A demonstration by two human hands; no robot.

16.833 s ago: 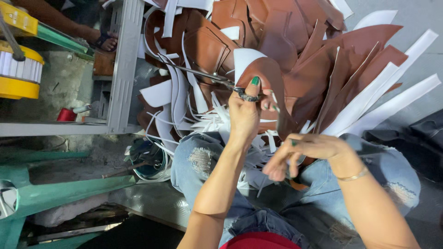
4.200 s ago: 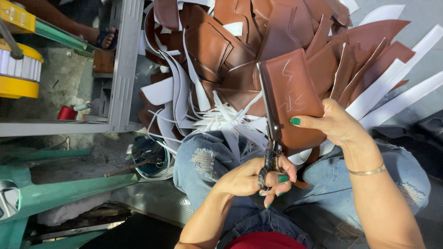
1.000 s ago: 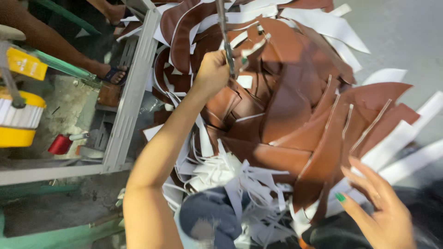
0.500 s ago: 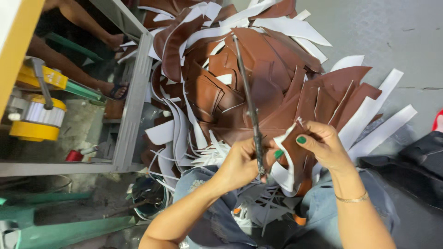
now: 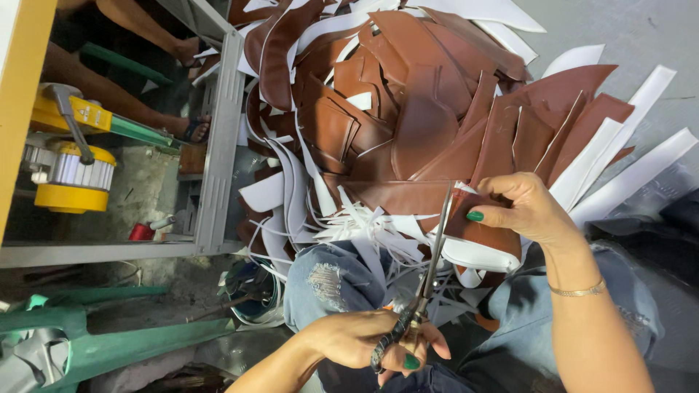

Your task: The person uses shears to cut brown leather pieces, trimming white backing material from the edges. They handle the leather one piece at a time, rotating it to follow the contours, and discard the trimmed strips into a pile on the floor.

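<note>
Light: even, soft, bright | Shadows: dark beneath the bench [image 5: 109, 251] left of the grip | Focus: sharp, slight edge blur

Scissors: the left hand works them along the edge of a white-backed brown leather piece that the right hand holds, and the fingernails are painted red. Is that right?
Not quite: the nails are green, not red, as the head view shows on both hands. The rest holds: the left hand works the scissors along the brown leather piece held by the right hand.
</note>
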